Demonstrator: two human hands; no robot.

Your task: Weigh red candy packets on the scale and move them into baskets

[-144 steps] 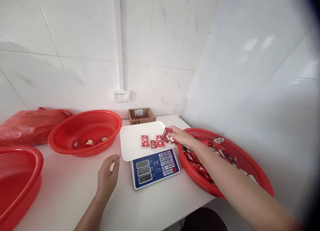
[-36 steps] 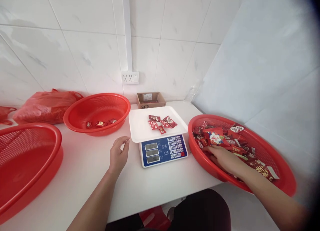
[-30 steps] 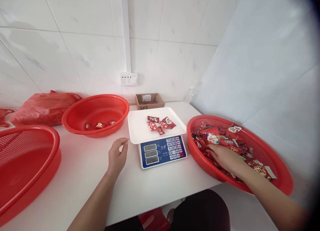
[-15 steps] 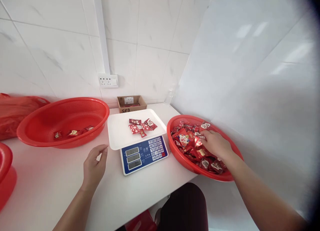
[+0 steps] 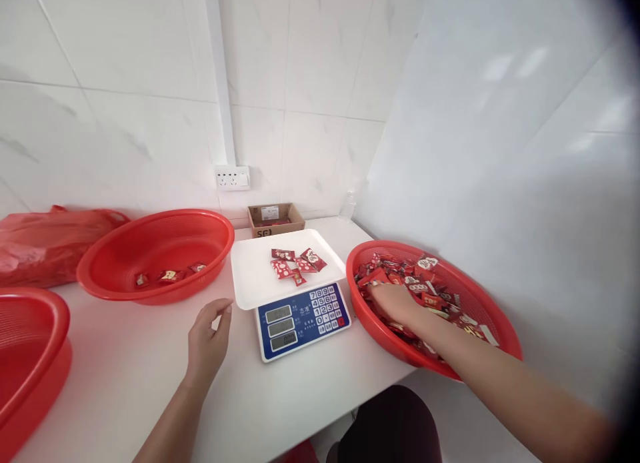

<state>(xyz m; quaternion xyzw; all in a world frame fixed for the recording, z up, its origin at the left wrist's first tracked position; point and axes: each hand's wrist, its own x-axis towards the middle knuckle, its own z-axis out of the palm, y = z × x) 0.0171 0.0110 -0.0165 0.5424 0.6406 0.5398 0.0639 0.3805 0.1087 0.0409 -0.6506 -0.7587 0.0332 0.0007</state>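
Note:
My right hand (image 5: pixel 393 301) reaches into the red basket (image 5: pixel 507 336) on the right, which holds many small wrapped packets (image 5: pixel 425 286). Its fingers are down among the packets and hidden, so their grip does not show. My left hand (image 5: pixel 207 336) rests by the left side of the digital scale (image 5: pixel 303 321), thumb and forefinger curled together at the tips, with nothing visible in them. On the scale's white tray (image 5: pixel 253 276) lie several red packets (image 5: pixel 299 264), loosely grouped near the middle.
Another red basket (image 5: pixel 155 223) stands at the left with a few packets inside. A further red basket (image 5: pixel 33 303) is at the near left edge. Behind are a red plastic bag (image 5: pixel 50 243), a small cardboard box (image 5: pixel 277 219), a clear bottle (image 5: pixel 349 203) and a wall socket (image 5: pixel 233 177).
My right hand has moved left and deeper among the packets in the right basket. The view has shifted slightly; the packets on the tray look the same and my left hand keeps its pose.

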